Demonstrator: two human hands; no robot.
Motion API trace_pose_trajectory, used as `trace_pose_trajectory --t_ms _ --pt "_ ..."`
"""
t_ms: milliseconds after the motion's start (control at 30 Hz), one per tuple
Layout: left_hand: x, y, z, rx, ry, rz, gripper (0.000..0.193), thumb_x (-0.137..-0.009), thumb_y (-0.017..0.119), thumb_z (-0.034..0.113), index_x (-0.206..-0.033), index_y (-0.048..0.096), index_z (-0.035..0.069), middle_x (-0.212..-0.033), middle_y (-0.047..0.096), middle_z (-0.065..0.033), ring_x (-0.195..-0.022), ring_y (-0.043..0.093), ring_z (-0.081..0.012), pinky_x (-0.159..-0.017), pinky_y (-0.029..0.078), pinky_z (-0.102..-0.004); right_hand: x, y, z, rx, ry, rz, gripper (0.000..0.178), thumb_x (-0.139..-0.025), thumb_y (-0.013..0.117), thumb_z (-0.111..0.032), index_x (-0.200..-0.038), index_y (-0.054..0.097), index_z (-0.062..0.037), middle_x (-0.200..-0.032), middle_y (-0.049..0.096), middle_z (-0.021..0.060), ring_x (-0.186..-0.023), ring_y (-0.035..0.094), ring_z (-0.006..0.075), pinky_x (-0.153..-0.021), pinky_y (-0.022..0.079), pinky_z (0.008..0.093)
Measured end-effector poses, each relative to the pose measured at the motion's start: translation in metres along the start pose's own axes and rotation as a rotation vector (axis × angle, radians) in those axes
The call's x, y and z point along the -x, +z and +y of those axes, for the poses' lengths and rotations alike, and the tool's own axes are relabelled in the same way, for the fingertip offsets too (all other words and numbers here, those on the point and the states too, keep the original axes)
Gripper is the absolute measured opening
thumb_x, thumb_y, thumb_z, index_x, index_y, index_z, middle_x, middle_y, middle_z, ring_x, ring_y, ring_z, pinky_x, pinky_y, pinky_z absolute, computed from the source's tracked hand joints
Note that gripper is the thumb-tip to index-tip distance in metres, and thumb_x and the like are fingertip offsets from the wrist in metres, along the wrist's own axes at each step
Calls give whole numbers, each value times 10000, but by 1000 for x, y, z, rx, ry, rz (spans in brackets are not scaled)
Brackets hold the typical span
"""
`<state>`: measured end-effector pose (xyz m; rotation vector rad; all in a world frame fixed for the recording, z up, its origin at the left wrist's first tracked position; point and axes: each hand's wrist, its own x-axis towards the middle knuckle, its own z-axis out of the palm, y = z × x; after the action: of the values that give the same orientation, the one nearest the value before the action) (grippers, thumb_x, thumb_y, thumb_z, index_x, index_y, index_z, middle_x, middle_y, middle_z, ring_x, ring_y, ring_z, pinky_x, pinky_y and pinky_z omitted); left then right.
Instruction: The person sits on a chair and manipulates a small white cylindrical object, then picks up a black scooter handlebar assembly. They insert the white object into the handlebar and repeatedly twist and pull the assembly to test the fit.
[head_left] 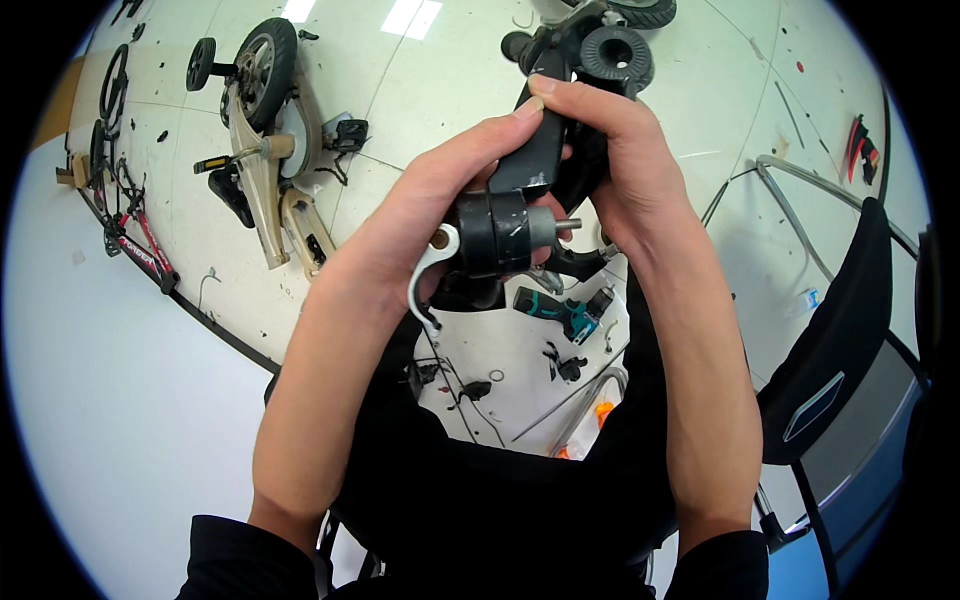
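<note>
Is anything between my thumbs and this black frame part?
Nothing visible: your left hand and right hand each have a thumb directly on the black frame part. The silver lever sits nearer you, clear of both thumbs.

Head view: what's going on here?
A person's left hand and right hand hold a black part up off the floor, both thumbs on it. A silver lever sits near its lower end. A teal-and-black drill lies below; a beige bike frame is off left.

Bright light leaves white glare patches (412, 18) on the pale floor (400, 75), and straight edges bend near the black rim.
</note>
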<state>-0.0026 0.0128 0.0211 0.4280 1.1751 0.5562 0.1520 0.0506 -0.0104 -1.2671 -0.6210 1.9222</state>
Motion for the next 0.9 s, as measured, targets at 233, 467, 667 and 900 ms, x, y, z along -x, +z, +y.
trace_pose_trajectory --t_ms 233,467,667,900 --pt "-12 -8 -3 271 -133 -63 633 -953 417 491 -1079 623 -93 -741 656 -174 -526 587 -233 -629 515 -363 -8 -8 8 -38 78 198 216 -761 736 -235 -765 634 -45 -713 583 11 -629 476 88 -609 409 248" --pt "-13 1 -6 157 10 27 393 -934 545 359 -937 600 -31 -674 609 -136 -517 564 -204 -589 514 -380 -5 -8 -1 77 14 310 203 -761 720 -211 -757 634 -28 -706 579 17 -625 491 95 -625 413 268" --pt "-14 0 -8 152 -42 85 383 -946 558 402 -903 568 21 -631 596 -77 -491 558 -170 -523 511 -342 -8 -9 3 100 -67 300 209 -763 720 -204 -724 632 -18 -674 581 13 -596 484 97 -614 405 269" --pt "-16 -5 -2 169 -160 25 468 -996 442 382 -1124 564 -50 -829 636 -149 -506 512 -174 -539 490 -363 -5 -6 -4 219 -413 265 188 -758 742 -186 -746 655 -20 -676 607 12 -603 531 93 -588 424 253"
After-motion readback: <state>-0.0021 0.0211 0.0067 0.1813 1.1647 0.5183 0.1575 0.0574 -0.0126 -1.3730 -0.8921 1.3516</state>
